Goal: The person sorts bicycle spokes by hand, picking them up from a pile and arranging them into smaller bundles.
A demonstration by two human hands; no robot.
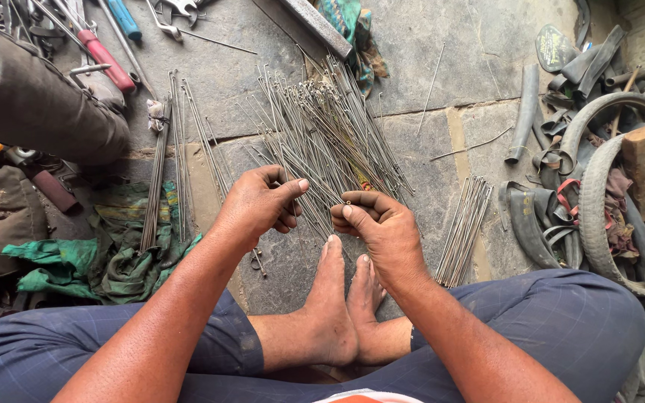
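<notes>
Sorting thin metal spokes (330,142) heaped on the stone floor (442,45), the left hand (259,205) and right hand (378,224) each pinch apparently one spoke; a fingertip grip near the ends would best keep strands separate.

spoke pile (330,134) blocks fwd | R: bare slab (427,186) | tyres (606,172) far R

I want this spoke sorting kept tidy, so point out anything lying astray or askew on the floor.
Most spokes lie in the big heap or in neat bundles, but a few strays lie apart: one bent spoke right of the heap and a straight one above it. The left hand and right hand each pinch spokes from the heap.
</notes>
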